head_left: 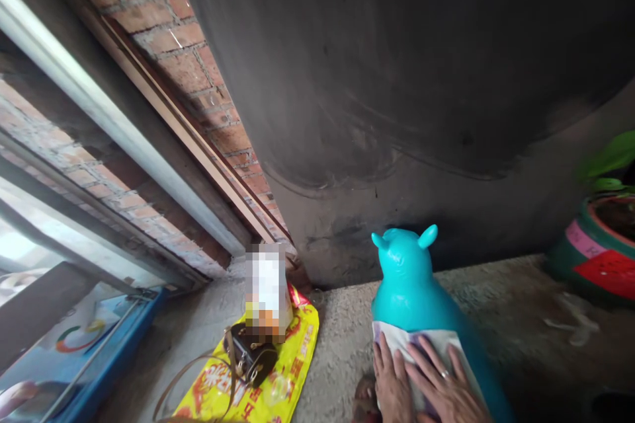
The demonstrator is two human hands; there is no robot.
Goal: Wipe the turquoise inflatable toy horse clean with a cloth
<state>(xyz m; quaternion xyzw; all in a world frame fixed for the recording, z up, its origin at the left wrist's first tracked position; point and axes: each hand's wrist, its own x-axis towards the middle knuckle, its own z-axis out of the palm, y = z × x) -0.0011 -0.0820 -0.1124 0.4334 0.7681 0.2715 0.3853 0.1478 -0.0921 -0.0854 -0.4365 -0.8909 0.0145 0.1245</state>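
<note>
A turquoise inflatable animal toy (pixel 405 277) with two small ears stands at the lower right, facing the dark wall. Draped over its back is a pale cloth (pixel 401 340) with purplish patches. My left hand (pixel 393 380) lies flat on the cloth's left part, fingers stretched out. Beside it, my right hand (pixel 444 383) rests on the cloth with fingers spread and a ring on one of them. Both palms face down against the toy's back. The lower part of the toy runs out of view below my hands.
A yellow printed bag (pixel 302 350) lies on the concrete floor to the left, bearing a brown handbag (pixel 253 360) and a pixelated item. A green plant pot (pixel 590 244) stands at right. A blue-edged container (pixel 124 337) sits far left, below a brick wall (pixel 181 69).
</note>
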